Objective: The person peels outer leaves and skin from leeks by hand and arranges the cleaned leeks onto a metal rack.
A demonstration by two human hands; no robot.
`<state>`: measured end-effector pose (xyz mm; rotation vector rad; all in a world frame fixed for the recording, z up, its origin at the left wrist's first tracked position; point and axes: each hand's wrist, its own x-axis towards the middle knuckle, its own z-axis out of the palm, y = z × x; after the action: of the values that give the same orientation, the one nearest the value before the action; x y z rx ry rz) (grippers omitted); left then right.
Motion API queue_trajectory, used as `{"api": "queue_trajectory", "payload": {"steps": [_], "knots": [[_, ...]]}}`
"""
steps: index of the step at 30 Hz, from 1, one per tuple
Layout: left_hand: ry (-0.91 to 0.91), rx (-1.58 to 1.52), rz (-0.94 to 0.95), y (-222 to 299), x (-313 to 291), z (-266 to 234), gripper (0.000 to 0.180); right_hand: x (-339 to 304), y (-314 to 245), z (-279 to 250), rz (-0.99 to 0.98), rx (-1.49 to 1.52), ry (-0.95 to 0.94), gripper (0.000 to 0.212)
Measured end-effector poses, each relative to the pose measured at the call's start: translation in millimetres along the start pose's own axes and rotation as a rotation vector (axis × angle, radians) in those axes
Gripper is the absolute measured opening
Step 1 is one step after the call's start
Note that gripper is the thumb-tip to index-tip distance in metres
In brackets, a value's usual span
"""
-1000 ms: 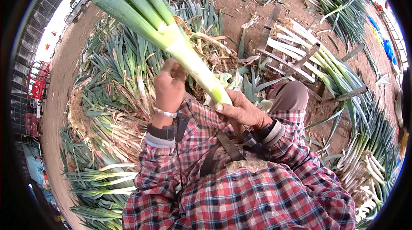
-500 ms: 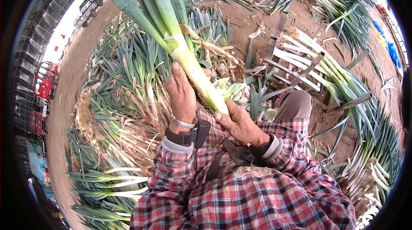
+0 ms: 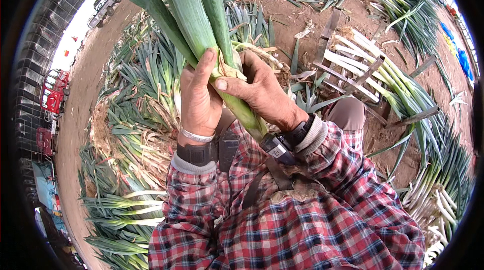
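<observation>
A thick leek [image 3: 187, 12] slants across my lap, its dark green leaves fanning up to the far left and its pale lower end pointing at me. My left hand [image 3: 199, 99] is wrapped round it from the left, thumb lying along the base of the leaves. From the right, my right hand [image 3: 261, 88] grips the same spot, its thumb pressed on a dry, yellowish outer layer at the neck. Part of the shaft is hidden behind both hands. Its butt end reaches close to the dark band on my right wrist.
A low wooden rack [image 3: 348, 84] holding several peeled leeks stands to the right. Heaps of leeks [image 3: 151, 76] with dry roots and leaves lie on the left, more leeks [image 3: 433, 194] at the lower right. Bare soil [image 3: 282, 20] shows ahead; a red vehicle [image 3: 53, 91] is far left.
My right hand has gone from the leek's butt end up to its neck, beside my left hand. The leek has come nearer to me, and its lower outer layer looks greener now.
</observation>
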<state>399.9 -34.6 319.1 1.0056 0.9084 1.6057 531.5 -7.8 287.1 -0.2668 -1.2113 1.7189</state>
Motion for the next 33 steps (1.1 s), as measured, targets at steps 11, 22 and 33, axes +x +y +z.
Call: {"api": "queue_trajectory", "payload": {"steps": [11,22,33], "knots": [[0.110,-0.230,-0.037,-5.6,-6.2,-3.1,0.032,-12.9,2.8,3.2,-0.051,0.101,0.166,0.041],[-0.087,-0.132,0.108,-6.6,-19.1,-4.2,0.049,-12.6,20.2,-0.3,-0.108,-0.324,0.178,0.028],[0.017,-0.230,-0.096,12.3,-8.4,-0.4,0.039,-28.0,17.8,-46.2,0.014,-0.355,0.058,0.035]]}}
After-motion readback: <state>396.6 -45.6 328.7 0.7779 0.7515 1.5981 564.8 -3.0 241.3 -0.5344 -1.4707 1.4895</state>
